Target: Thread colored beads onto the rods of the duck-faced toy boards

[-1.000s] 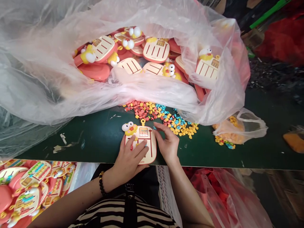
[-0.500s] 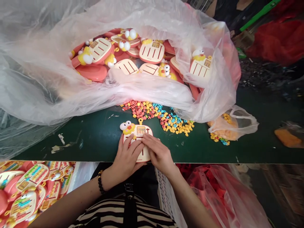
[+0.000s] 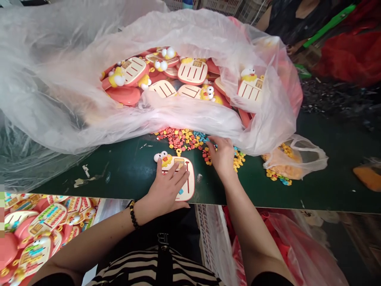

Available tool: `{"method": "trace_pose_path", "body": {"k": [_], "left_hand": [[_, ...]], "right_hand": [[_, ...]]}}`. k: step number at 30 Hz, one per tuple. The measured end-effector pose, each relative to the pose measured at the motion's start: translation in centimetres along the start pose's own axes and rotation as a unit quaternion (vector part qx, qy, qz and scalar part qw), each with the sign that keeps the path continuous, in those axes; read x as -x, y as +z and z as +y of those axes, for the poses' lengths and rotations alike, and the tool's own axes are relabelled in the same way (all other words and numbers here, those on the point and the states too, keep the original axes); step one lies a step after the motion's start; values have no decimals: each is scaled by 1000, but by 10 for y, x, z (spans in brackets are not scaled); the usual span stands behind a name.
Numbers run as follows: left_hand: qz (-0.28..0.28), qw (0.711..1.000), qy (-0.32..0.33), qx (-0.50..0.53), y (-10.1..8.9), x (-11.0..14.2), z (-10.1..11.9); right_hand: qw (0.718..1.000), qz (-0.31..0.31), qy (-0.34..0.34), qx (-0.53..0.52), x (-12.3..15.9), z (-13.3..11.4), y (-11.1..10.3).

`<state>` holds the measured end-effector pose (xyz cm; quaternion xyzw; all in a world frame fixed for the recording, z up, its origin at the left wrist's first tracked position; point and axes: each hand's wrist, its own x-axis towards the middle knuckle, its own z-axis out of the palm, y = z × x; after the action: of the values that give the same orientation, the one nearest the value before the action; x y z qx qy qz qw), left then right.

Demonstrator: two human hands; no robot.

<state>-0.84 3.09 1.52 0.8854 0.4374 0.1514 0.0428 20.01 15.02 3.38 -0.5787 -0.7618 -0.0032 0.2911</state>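
A cream-and-coral toy board [image 3: 190, 182] with slots and a yellow duck head [image 3: 163, 158] lies at the table's near edge. My left hand [image 3: 169, 182] rests across its face, fingers spread, with the thumb along the near edge. The hand covers much of the slots; a blue piece [image 3: 181, 191] shows just below its fingers. To the right, my right hand [image 3: 222, 157] reaches to a pile of small plastic pieces [image 3: 178, 139] in red, yellow and blue. Its thumb and index finger are pinched on a small blue piece [image 3: 206, 140] at the pile.
Behind the pile, a large clear plastic bag [image 3: 178, 111] holds many similar boards. A small bag of pieces [image 3: 285, 161] sits to the right on the green table [image 3: 125, 171]. Boards with coloured pieces [image 3: 44, 222] fill the lower left. Another person [image 3: 294, 24] is at upper right.
My right hand first brought a blue piece to the board and worked at its slots, then moved away to the pile. My left hand stayed on the board; a blue piece now shows lower on it.
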Motion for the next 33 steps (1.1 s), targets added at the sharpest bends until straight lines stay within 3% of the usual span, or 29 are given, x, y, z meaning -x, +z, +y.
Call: {"method": "trace_pose_path", "body": {"k": [2, 7, 13, 17, 22, 25, 27, 29, 30, 33], "left_hand": [[10, 1000, -3, 4, 4, 0, 0], [44, 998, -32, 15, 6, 4, 4], [65, 997, -43, 24, 7, 6, 8], [91, 994, -40, 52, 10, 8, 6], [101, 991, -24, 83, 11, 10, 4], [107, 990, -33, 82, 10, 11, 3], [97, 992, -39, 66, 9, 11, 3], [77, 995, -37, 46, 8, 10, 4], [67, 996, -35, 38, 7, 9, 4], [50, 998, -28, 33, 7, 9, 4]], "right_hand": [[997, 40, 8, -64, 14, -14, -6], [987, 38, 0, -158, 47, -50, 2], [993, -20, -37, -107, 68, -54, 16], [997, -13, -57, -49, 89, -60, 9], [992, -55, -72, -85, 114, -76, -1], [978, -104, -109, -142, 98, -67, -8], [980, -85, -100, -151, 72, -50, -11], [996, -3, -23, -92, 39, -27, -10], [999, 9, 0, -54, 22, -16, -8], [997, -63, 5, 32, -15, 9, 6]]}}
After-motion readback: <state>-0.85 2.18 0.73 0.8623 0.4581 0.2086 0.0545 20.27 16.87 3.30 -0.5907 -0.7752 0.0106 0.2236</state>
